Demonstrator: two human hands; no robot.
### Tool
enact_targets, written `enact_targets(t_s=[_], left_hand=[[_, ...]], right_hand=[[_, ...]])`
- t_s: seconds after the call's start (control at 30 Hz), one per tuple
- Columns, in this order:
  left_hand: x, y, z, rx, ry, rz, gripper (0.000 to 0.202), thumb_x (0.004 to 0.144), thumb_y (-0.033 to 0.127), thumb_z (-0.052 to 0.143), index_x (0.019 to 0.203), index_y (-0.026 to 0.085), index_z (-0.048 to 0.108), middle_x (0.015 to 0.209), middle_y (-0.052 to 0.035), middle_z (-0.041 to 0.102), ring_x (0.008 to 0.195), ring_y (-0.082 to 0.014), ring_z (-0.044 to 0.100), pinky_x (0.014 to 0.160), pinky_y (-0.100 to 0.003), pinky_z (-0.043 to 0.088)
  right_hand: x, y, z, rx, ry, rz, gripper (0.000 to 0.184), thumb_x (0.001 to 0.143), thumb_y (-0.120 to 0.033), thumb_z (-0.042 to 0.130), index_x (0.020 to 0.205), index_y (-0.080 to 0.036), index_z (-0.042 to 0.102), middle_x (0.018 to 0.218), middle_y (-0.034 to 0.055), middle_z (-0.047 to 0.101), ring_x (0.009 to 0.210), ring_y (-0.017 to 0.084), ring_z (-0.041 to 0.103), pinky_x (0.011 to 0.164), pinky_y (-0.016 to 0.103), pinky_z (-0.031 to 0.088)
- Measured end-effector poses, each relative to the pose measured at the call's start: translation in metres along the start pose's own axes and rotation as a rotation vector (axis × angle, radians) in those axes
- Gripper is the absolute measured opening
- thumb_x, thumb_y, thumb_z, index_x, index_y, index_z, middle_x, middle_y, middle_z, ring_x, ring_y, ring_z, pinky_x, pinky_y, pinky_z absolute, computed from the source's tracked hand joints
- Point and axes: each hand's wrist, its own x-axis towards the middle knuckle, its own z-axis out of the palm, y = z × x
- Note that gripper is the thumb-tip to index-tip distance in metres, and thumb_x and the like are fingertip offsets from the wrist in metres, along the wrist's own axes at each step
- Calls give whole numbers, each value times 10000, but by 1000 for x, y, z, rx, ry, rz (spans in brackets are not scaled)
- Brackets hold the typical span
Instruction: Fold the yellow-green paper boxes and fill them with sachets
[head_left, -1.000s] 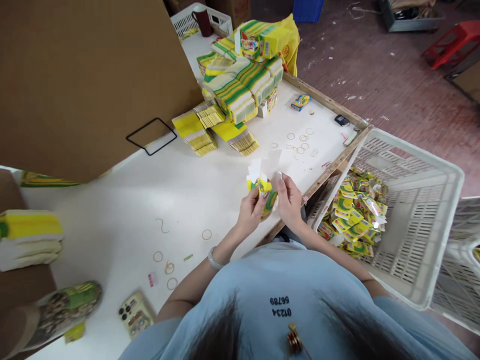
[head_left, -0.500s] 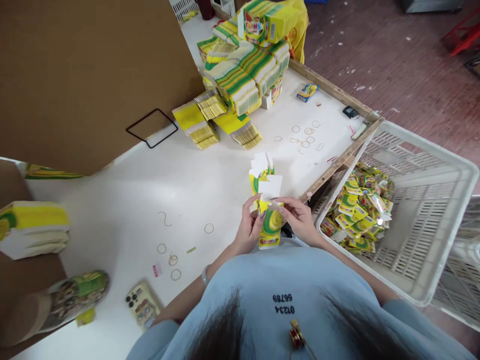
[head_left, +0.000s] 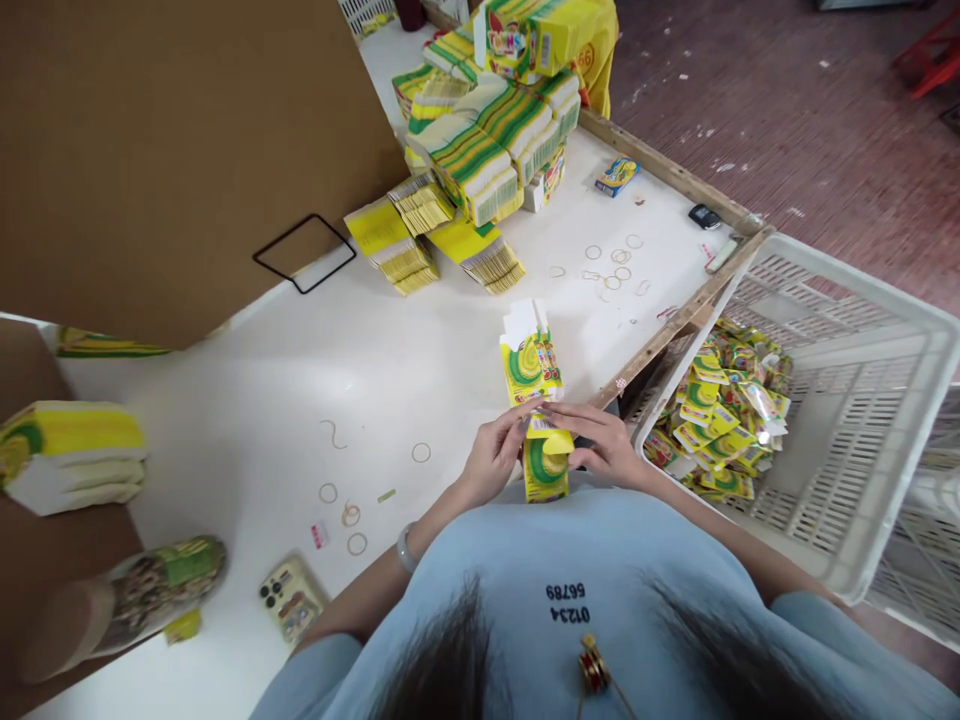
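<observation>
Close to my body, a small yellow-and-green crayon box (head_left: 545, 473) is held between both hands, its barcode end facing away from me. My left hand (head_left: 491, 455) pinches the box's far left edge with thumb and fingers. From the other side, my right hand (head_left: 606, 442) lays its fingers across the far end, thumb near the side. Just past my fingertips lies a flat carton (head_left: 531, 365) of the same print, white flaps pointing away. What the box contains is hidden.
Bundled cartons (head_left: 480, 150) are piled at the back of the white table (head_left: 262, 420). A white plastic crate (head_left: 832, 440) with many small boxes stands at right, beyond a wooden edge (head_left: 675, 320). A large cardboard box (head_left: 187, 150), a phone (head_left: 292, 598), a jar (head_left: 161, 585) and rubber bands (head_left: 421, 453) lie leftward.
The white flap that stood up at the box's far end is folded down, and the barcode end shows. My right fingers now lie flatter across it. The flat carton beyond is less covered.
</observation>
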Motion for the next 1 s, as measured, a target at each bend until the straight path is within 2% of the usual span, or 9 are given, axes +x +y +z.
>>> enact_targets(t_s=[0.2,0.37,0.47,0.57,0.63,0.7,0.8,0.9,1.0], left_hand=[[5,14,-5,69,-30,-42,652,992,541,559,1539,191,498,709,19,646,516,-83,524,523,-190,483],[5,12,-8,134,-51,-24,566,1030,540,467,1451,186,602,781,-22,709,497,-88,537,499,-202,482],[4,5,-10,300,-49,138,536,1074,488,373,1484,201,564,859,-51,748,615,-129,629,632,-244,546],[19,-1,-17,491,-83,364,500,1089,433,325,1449,212,594,1012,-96,761,886,-197,705,832,-317,562],[47,-5,-26,582,-20,468,477,1084,424,349,1399,197,627,993,-104,742,938,-220,679,880,-351,539],[88,-8,-40,633,149,498,443,1053,436,461,1371,174,626,958,-100,706,947,-230,634,901,-373,512],[155,-12,-60,641,371,407,642,828,427,816,1361,162,575,1144,-131,656,1066,-253,585,912,-374,488],[204,-14,-74,634,268,278,498,683,327,930,1064,149,665,913,-46,633,859,-199,583,780,-316,483],[224,-11,-81,647,175,274,225,785,285,844,799,158,658,792,-15,593,776,-177,560,760,-313,485]], right_hand=[[10,-17,-3,406,-177,532,469,902,-412,719,1319,-253,574,1165,80,737,928,194,744,824,354,633],[17,-15,-10,535,-207,569,451,875,-391,750,1284,-258,614,1130,56,744,877,167,728,838,347,624],[16,-11,-7,581,-223,557,439,860,-432,771,1257,-256,705,1212,69,751,920,176,732,852,352,631],[13,-7,-7,576,-175,594,418,863,-508,751,1195,-254,762,1107,57,793,866,180,732,777,338,641],[9,-5,-22,462,-51,614,420,874,-550,721,1172,-259,770,1059,55,800,828,184,728,726,327,634],[4,-3,-54,215,126,597,430,893,-588,669,1136,-248,770,1073,78,789,866,212,728,743,351,626],[-8,-4,-117,-431,316,594,508,946,-620,537,1166,-210,742,1063,146,754,948,306,714,842,489,603],[-21,-9,-159,-1080,406,607,645,954,-626,500,1380,-157,621,1262,252,662,1204,460,612,1038,733,425],[-21,-7,-157,-1163,415,508,699,976,-617,461,1491,-146,499,1403,268,588,1318,470,533,1099,742,360]])
